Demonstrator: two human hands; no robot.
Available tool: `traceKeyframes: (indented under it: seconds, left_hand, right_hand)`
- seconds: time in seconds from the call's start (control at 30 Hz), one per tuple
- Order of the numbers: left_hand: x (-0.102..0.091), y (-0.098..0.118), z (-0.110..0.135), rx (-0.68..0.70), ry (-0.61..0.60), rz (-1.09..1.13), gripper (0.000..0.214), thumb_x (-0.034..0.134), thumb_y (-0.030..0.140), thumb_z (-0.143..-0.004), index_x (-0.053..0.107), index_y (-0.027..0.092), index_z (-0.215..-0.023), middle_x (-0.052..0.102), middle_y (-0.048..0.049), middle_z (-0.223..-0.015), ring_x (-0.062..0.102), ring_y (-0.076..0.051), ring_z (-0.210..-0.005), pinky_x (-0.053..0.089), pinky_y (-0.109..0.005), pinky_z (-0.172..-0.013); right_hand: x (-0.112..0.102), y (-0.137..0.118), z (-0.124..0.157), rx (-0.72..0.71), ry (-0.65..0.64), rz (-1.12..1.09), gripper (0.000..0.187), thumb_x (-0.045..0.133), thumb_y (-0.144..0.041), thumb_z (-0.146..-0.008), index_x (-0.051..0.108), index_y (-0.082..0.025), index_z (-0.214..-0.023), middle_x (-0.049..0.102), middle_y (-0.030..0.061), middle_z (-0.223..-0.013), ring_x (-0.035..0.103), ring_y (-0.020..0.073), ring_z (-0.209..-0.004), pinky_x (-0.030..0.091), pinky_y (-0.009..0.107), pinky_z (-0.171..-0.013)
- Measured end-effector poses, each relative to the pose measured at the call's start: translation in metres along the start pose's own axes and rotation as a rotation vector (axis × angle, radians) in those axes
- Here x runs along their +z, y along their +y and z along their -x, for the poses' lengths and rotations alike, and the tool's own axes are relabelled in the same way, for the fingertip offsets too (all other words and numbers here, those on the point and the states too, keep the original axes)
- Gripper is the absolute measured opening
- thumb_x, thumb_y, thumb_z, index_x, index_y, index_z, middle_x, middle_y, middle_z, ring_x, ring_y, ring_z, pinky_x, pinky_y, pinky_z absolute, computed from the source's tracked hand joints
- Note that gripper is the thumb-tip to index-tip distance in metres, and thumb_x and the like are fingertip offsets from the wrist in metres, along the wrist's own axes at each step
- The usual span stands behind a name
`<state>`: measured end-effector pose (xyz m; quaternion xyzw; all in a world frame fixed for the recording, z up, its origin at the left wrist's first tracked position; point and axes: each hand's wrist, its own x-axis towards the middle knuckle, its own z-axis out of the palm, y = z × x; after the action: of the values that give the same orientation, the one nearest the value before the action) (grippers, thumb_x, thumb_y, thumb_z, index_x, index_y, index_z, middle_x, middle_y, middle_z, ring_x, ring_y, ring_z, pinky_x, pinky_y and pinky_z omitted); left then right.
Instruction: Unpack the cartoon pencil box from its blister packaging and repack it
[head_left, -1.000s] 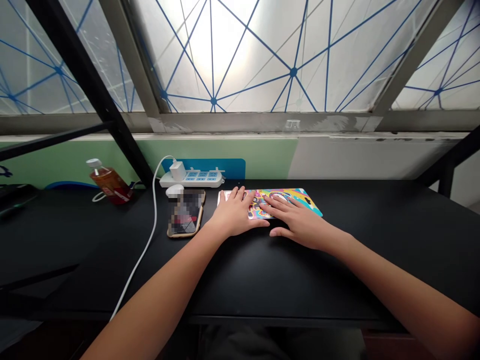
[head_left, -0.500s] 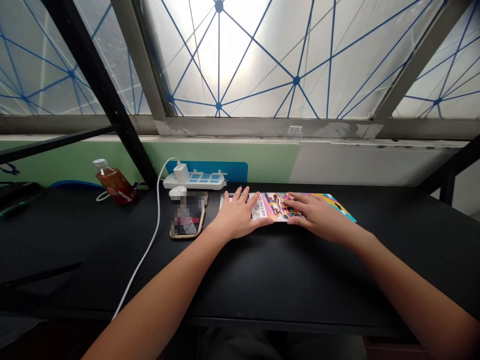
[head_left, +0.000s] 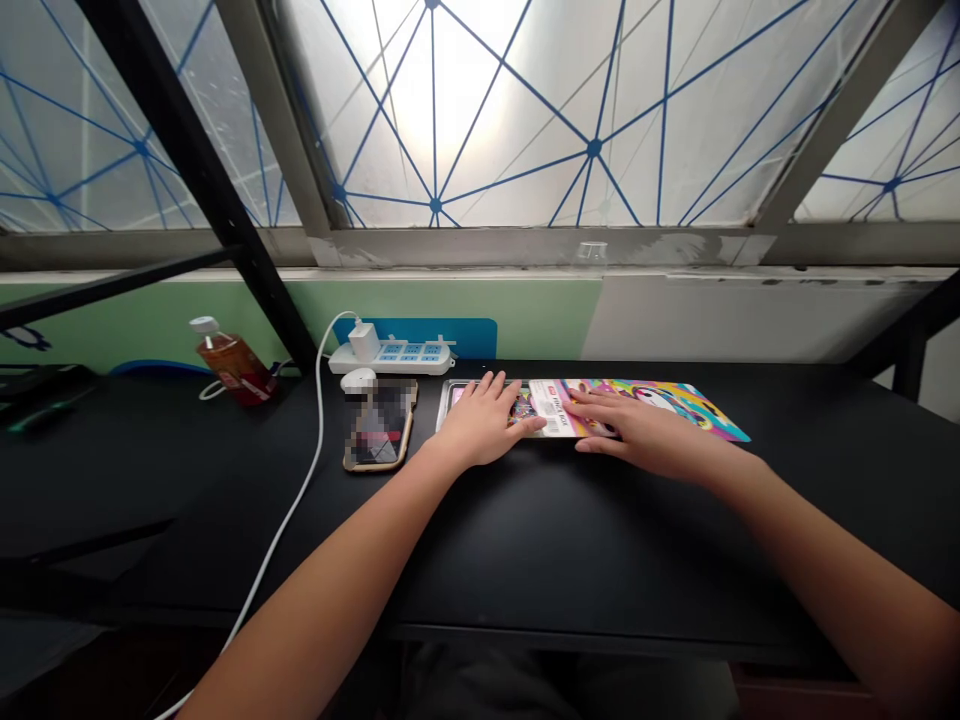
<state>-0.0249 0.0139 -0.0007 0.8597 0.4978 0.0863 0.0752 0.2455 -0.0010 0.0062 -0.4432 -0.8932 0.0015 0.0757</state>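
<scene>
On the black desk (head_left: 525,540) lies a flat pencil box (head_left: 442,400) with a silvery edge. A colourful printed cover (head_left: 675,400) with a white label reading "PENCIL BOX" sits over its right part and sticks out to the right. My left hand (head_left: 487,420) rests flat on the box's left part, fingers stretched and spread. My right hand (head_left: 645,430) lies on the cover, its fingers extended near the label and its thumb along the near edge. Both palms hide parts of the box and cover.
Left of the box lie a phone (head_left: 381,425) and a small white object (head_left: 358,381). Behind them is a white power strip (head_left: 412,357) with a plugged charger and long cable (head_left: 300,490). A tilted drink bottle (head_left: 236,370) stands farther left, near a black metal frame (head_left: 202,190).
The cover has slid right together with my right hand, baring more of the box beside my left hand. My left hand stays nearly in place.
</scene>
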Motion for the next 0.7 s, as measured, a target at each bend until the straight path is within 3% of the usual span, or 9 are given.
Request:
traceKeyframes:
  seconds: [0.1, 0.2, 0.37, 0.5, 0.7]
  left_hand:
    - [-0.007, -0.011, -0.002, 0.010, -0.007, 0.004, 0.083, 0.023, 0.076, -0.096, 0.042, 0.019, -0.152, 0.027, -0.0155, -0.166, 0.017, -0.034, -0.155, 0.022, -0.053, -0.122]
    - [-0.013, -0.025, -0.003, -0.003, 0.005, 0.022, 0.072, 0.019, 0.070, -0.101, 0.053, 0.024, -0.144, 0.036, -0.0119, -0.163, 0.022, -0.033, -0.154, 0.029, -0.053, -0.118]
    - [-0.010, -0.025, -0.002, -0.034, 0.067, -0.002, 0.066, 0.026, 0.065, -0.102, 0.056, 0.019, -0.137, 0.037, -0.0151, -0.162, 0.019, -0.034, -0.155, 0.027, -0.056, -0.119]
    - [0.003, -0.008, -0.003, 0.036, 0.114, -0.037, 0.068, 0.030, 0.064, -0.102, 0.045, 0.019, -0.149, 0.031, -0.0152, -0.165, 0.018, -0.033, -0.155, 0.022, -0.059, -0.120]
    - [0.004, -0.010, -0.005, 0.087, 0.069, -0.051, 0.062, 0.025, 0.063, -0.103, 0.042, 0.029, -0.153, 0.033, -0.0084, -0.165, 0.025, -0.031, -0.154, 0.023, -0.058, -0.120]
  right_hand:
    - [-0.009, 0.013, 0.004, -0.015, 0.045, 0.031, 0.056, 0.055, -0.062, -0.093, 0.067, -0.025, -0.134, 0.064, 0.0097, -0.140, 0.059, 0.0343, -0.129, 0.051, 0.051, -0.104]
    - [-0.007, 0.013, 0.002, -0.067, 0.105, 0.085, 0.056, 0.057, -0.066, -0.090, 0.071, -0.026, -0.127, 0.070, 0.0104, -0.131, 0.066, 0.0343, -0.119, 0.051, 0.053, -0.100]
    - [0.019, -0.006, -0.009, -0.100, 0.176, 0.137, 0.070, 0.056, -0.065, -0.091, 0.056, -0.018, -0.143, 0.059, 0.0192, -0.144, 0.054, 0.0384, -0.133, 0.043, 0.059, -0.108]
    - [0.040, -0.011, -0.017, -0.110, 0.179, 0.097, 0.070, 0.054, -0.053, -0.097, 0.035, -0.023, -0.157, 0.040, 0.0162, -0.160, 0.033, 0.0365, -0.149, 0.037, 0.059, -0.115]
    - [0.041, 0.001, -0.019, -0.164, 0.218, 0.072, 0.052, 0.041, -0.030, -0.103, 0.039, -0.028, -0.155, 0.047, 0.0129, -0.156, 0.043, 0.0320, -0.144, 0.042, 0.059, -0.112]
